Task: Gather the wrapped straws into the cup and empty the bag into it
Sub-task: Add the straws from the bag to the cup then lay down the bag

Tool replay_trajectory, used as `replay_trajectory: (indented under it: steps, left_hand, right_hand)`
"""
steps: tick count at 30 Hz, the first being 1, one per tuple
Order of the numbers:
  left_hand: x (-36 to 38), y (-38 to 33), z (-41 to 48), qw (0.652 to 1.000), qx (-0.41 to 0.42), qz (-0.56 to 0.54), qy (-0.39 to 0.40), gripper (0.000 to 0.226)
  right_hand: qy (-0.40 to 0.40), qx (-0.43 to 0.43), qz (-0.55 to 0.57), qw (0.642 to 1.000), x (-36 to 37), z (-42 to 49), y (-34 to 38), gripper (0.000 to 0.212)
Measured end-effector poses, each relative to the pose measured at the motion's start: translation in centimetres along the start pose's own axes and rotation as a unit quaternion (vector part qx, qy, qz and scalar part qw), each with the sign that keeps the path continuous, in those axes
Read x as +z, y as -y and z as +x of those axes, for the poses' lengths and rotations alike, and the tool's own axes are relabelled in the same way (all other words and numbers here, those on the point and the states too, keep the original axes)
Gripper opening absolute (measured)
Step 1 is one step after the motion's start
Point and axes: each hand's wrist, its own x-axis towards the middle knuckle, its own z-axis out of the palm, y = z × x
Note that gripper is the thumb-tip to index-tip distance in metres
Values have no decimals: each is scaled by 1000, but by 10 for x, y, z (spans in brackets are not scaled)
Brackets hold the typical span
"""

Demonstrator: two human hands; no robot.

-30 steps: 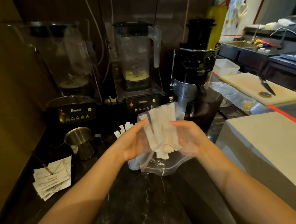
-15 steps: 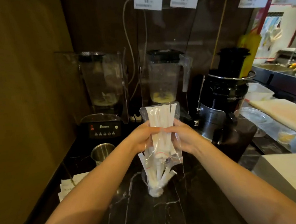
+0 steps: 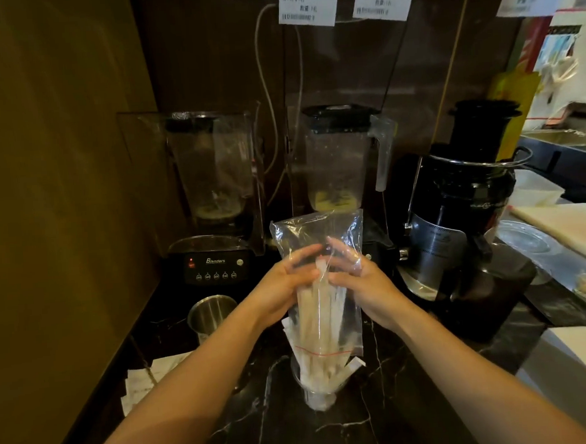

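A clear zip bag (image 3: 319,234) hangs upside down over a clear cup (image 3: 317,392) on the dark marble counter (image 3: 399,404). Its red-lined mouth sits at the cup's rim. White wrapped straws (image 3: 320,323) stick out of the bag's mouth into the cup; the bag's upper half looks empty. My left hand (image 3: 281,284) grips the bag's middle from the left. On the other side my right hand (image 3: 360,279) grips it too, with the fingertips seen through the plastic.
Two blenders (image 3: 215,206) (image 3: 336,164) stand at the back, a black juicer (image 3: 462,204) to the right. A steel cup (image 3: 209,314) and paper slips (image 3: 147,381) lie at the left. A white box (image 3: 581,358) fills the right foreground.
The straws have slid down out of the bag's upper half into the cup. Both hands stay at the bag's middle. The view has tilted up and moved closer.
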Motion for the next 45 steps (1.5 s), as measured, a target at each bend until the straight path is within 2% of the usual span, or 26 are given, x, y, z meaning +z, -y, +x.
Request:
replay_trajectory:
  steps: [6, 13, 18, 29, 33, 37, 42, 45]
  left_hand:
    - [-5, 1, 0, 1000, -3, 12, 5, 32]
    - [-6, -19, 7, 997, -1, 46, -60, 25]
    - [0, -42, 9, 997, 23, 39, -64, 21]
    - [27, -74, 12, 995, 77, 21, -68, 26]
    - [40, -73, 10, 993, 83, 28, -74, 22]
    - [57, -58, 6, 991, 64, 91, -78, 38]
    - [93, -27, 0, 983, 59, 139, -105, 23]
    - [113, 4, 4, 967, 74, 198, -143, 17]
  right_hand:
    - [-10, 10, -16, 1000, -6, -3, 0, 53]
    - [-50, -12, -33, 998, -12, -5, 14, 51]
    - [-74, -17, -27, 997, -16, -9, 19, 54]
    - [-131, -17, -50, 990, -25, -26, 36, 33]
    - [-145, -18, -3, 989, -38, -36, 46, 29]
    - [-168, -29, 51, 984, -52, -49, 53, 24]
    - [-234, -31, -35, 971, -69, -72, 48, 19]
    - [-271, -43, -160, 948, -82, -83, 27, 20]
